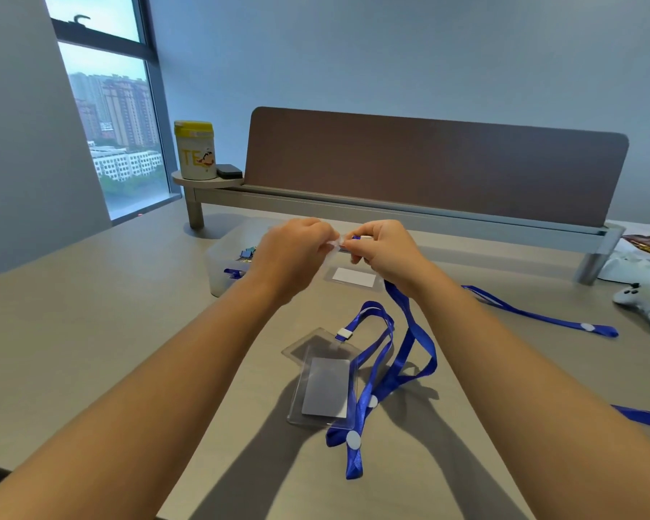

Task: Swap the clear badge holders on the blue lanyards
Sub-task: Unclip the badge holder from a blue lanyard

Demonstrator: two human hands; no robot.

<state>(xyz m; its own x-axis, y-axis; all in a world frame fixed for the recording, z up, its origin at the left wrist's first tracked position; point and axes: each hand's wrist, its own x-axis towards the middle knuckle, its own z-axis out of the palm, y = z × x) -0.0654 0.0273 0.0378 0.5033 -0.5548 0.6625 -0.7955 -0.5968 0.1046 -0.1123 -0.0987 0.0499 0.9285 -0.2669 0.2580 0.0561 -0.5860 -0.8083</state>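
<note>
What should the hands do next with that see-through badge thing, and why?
Probably slide the clip free of the holder's top tab. The left hand pinches the clear badge holder while the right hand holds the blue lanyard's clip against it; whether they are joined is hidden.

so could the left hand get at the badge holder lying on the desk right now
Probably not yet: the left hand is busy pinching the raised holder. Once free, the desk holder lies open, only a lanyard alongside.

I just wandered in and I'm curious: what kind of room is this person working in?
Most likely an office in a tall building: a desk with a brown privacy divider, blue lanyards with a clear badge holder, and a window overlooking apartment towers.
</note>
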